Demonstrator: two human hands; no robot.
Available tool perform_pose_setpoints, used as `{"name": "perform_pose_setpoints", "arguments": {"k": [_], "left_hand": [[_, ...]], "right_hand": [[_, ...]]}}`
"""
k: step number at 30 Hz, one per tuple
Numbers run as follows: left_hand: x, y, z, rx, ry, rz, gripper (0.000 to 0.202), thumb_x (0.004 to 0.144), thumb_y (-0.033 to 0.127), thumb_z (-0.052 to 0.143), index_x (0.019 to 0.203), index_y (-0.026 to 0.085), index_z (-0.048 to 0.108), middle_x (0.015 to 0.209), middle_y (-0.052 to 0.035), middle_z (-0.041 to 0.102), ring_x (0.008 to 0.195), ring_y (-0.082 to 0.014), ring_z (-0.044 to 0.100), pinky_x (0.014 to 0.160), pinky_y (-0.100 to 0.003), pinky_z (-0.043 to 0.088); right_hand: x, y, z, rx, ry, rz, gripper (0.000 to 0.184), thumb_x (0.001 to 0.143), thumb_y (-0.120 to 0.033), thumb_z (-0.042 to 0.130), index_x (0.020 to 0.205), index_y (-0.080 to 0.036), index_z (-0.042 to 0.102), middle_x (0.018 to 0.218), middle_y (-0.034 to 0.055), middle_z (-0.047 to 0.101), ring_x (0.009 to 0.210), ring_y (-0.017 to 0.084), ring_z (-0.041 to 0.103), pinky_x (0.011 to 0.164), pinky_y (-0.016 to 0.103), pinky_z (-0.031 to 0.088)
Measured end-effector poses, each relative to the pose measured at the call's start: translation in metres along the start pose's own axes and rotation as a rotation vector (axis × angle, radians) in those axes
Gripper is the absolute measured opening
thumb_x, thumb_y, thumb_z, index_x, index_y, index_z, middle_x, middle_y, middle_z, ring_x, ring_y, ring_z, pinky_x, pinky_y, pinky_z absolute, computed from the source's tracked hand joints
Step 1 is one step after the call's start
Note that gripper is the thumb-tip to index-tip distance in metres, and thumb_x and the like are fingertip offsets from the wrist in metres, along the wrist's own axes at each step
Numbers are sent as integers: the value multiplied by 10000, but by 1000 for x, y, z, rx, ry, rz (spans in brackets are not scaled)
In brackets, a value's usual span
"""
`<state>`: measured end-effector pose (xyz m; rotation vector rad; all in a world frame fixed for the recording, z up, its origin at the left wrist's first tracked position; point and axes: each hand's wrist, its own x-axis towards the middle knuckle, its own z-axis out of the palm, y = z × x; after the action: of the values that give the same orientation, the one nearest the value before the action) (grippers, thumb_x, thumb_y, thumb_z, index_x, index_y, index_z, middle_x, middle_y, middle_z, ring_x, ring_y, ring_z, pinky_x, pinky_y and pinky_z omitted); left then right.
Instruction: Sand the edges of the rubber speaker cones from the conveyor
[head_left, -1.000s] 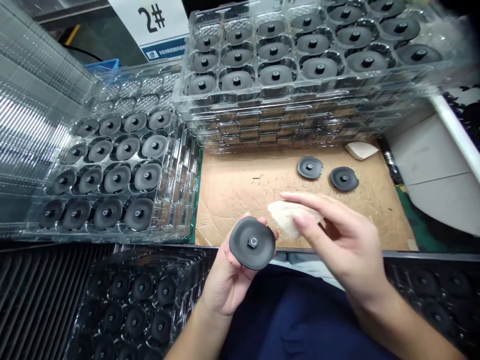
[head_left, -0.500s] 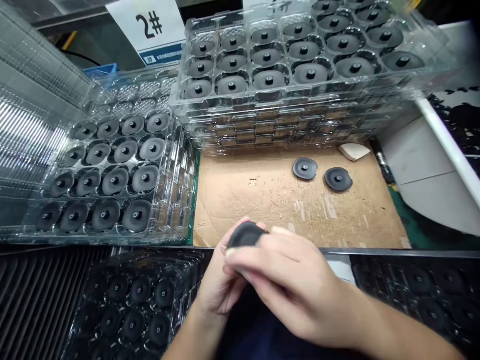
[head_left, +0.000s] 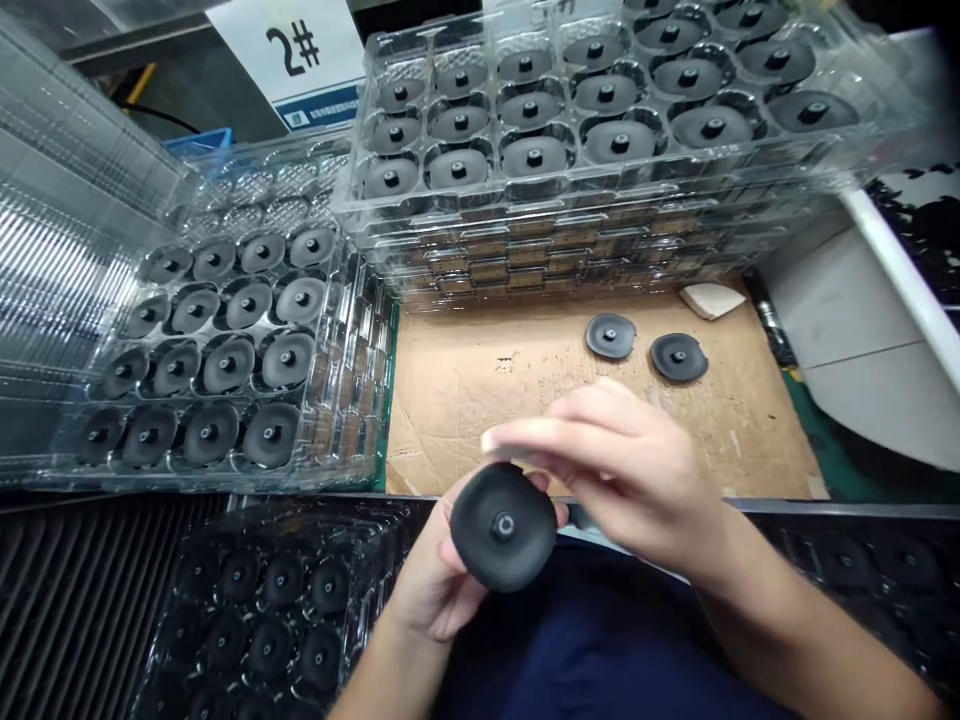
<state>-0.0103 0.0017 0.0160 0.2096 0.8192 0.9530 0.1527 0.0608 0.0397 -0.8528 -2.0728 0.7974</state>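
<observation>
A round black disc with a small hollow stub at its middle rests in my left hand. The fingers of that hand are closed around its edge from behind and below, and its stub side faces up toward me. My right hand hovers over the disc's upper right edge, one finger stretched out above the rim. Motion blur smears its fingers, so whether it touches the disc or holds anything is unclear. Beyond the hands, two similar discs lie on the cardboard, a left one and a right one.
Stacked clear trays of black discs stand at the back. Another clear tray stack with discs is on the left. A darker disc-filled tray sits lower left. A pale wedge-shaped piece lies on the cardboard near a white box.
My right hand has lifted off the disc and moved up and right. The disc in my left hand has turned, so its full face and stub now show.
</observation>
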Motion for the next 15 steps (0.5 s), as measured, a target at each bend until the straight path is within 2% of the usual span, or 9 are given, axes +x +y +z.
{"name": "perform_pose_setpoints", "arguments": {"k": [3, 5, 7, 10, 15], "left_hand": [[-1, -1, -6, -133, -115, -26, 507, 562, 334, 831, 1043, 281, 681, 1015, -4, 744, 902, -224, 700, 828, -305, 537], [1, -3, -10, -169, -161, -27, 475, 598, 304, 814, 1051, 267, 677, 1043, -17, 739, 923, -225, 696, 798, -283, 550], [5, -5, -11, -188, -204, -21, 471, 623, 304, 798, 1073, 255, 668, 1057, -28, 733, 924, -229, 695, 787, -280, 556], [8, -6, -9, -193, -248, -23, 476, 634, 308, 790, 1088, 251, 658, 1067, -33, 726, 927, -231, 694, 785, -278, 556], [5, -5, -7, -177, -201, -39, 489, 598, 342, 810, 1057, 263, 663, 1039, -28, 722, 910, -230, 694, 764, -282, 554]], "right_hand": [[-24, 13, 1, 111, 190, 374, 200, 888, -215, 545, 1041, -258, 666, 909, 8, 687, 775, 141, 604, 639, 251, 452], [-41, 19, 3, 220, 192, 568, 178, 875, -283, 570, 1012, -265, 683, 961, 12, 704, 825, 161, 636, 646, 250, 487], [-54, 24, 7, 287, 122, 689, 200, 864, -331, 573, 992, -239, 697, 993, 36, 716, 891, 196, 653, 717, 295, 520], [-63, 32, 11, 285, 41, 752, 248, 857, -357, 562, 1003, -210, 699, 1016, 62, 718, 932, 225, 656, 783, 359, 531], [-60, 26, 3, 165, 120, 709, 237, 867, -353, 555, 1021, -232, 688, 1026, 48, 712, 896, 220, 658, 704, 324, 533]]}}
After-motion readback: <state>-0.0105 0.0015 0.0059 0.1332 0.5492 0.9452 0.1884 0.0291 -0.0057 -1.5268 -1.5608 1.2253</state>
